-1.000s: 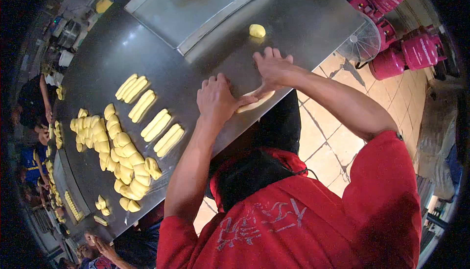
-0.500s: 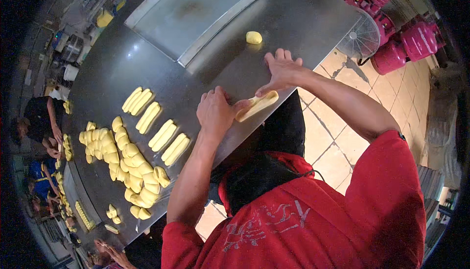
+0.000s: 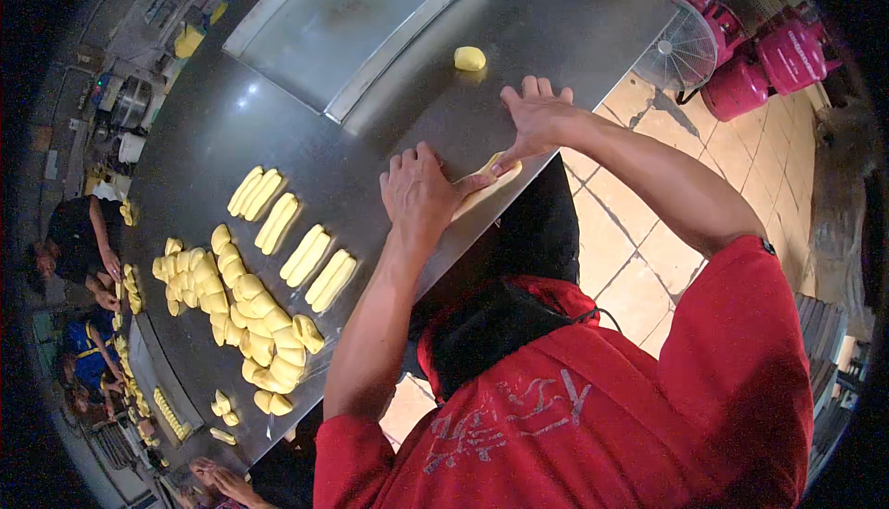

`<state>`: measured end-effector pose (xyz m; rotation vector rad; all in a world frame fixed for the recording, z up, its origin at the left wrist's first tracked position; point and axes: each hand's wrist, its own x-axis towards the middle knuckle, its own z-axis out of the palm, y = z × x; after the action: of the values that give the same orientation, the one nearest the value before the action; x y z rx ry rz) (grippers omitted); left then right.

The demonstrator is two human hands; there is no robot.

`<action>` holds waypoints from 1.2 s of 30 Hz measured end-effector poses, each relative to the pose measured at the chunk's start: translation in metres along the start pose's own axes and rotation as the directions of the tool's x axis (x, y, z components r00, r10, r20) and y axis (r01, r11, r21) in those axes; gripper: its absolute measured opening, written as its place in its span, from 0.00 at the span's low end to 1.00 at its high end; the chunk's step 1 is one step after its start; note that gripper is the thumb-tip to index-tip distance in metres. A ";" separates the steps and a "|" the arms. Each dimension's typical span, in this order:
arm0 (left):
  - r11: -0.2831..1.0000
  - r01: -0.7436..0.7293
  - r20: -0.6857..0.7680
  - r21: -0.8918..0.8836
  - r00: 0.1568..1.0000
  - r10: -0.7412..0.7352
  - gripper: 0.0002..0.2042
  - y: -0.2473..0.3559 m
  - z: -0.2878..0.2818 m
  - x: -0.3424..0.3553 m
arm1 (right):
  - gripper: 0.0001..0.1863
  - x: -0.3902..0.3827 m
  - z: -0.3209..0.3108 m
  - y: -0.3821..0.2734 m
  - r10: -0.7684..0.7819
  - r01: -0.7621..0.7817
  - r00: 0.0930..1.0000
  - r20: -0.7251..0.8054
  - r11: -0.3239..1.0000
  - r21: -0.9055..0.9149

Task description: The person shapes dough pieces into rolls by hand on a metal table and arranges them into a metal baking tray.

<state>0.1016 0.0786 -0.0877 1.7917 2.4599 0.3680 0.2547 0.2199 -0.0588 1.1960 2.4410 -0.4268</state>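
A flattened strip of pale yellow dough [image 3: 491, 189] lies along the near edge of the steel table. My left hand [image 3: 419, 189] rests at its left end, my right hand [image 3: 539, 122] at its right end. Both thumbs press on the dough's far side and almost meet there, hiding part of it. The fingers of both hands stretch forward, spread, over the metal. Beyond them sits a single round dough ball [image 3: 469, 59]. To the left lie rolled dough sticks [image 3: 306, 254] in small groups, and next to them a heap of dough pieces [image 3: 250, 305].
A shallow metal tray [image 3: 343, 37] stands at the far side of the table [image 3: 407, 92]. Pink gas cylinders [image 3: 787, 55] and a fan [image 3: 676, 50] are on the tiled floor at right. Co-workers' hands [image 3: 109, 273] handle dough at far left; another person's hands [image 3: 222, 481] show at lower left.
The dough strip has become narrower, its far side folded toward me under my thumbs. My two thumbs have come closer together. The view has shifted slightly.
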 end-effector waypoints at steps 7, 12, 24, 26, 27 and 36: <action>0.946 -0.195 0.075 -0.260 0.972 0.221 0.28 -0.034 -0.015 -0.012 | 0.47 -0.011 0.000 0.021 -0.175 0.174 0.982 0.071 0.985 0.015; 0.978 -0.053 0.158 -0.202 0.984 0.086 0.25 -0.028 -0.019 -0.008 | 0.49 -0.002 0.000 0.001 0.036 -0.037 0.999 0.026 0.999 0.030; 0.976 -0.142 -0.114 -0.163 0.986 0.125 0.25 -0.040 -0.008 -0.013 | 0.58 0.001 -0.015 0.003 0.093 -0.092 0.993 0.074 0.996 -0.016; 0.938 -0.345 -0.258 -0.018 0.908 0.329 0.25 -0.052 0.000 -0.010 | 0.60 0.003 -0.018 0.000 0.153 -0.152 0.987 0.051 0.988 -0.022; 0.938 -0.345 -0.263 -0.016 0.907 0.329 0.25 -0.056 0.003 -0.006 | 0.63 0.007 -0.022 0.000 0.159 -0.156 0.984 0.083 0.987 -0.050; 0.990 -0.125 -0.134 -0.065 0.984 0.115 0.28 -0.034 0.005 0.002 | 0.66 0.012 -0.013 -0.040 0.016 -0.014 0.998 0.055 0.999 -0.050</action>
<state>0.0704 0.0715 -0.1000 1.9493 2.3913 0.5943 0.2131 0.2105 -0.0491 1.1661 2.3804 -0.3878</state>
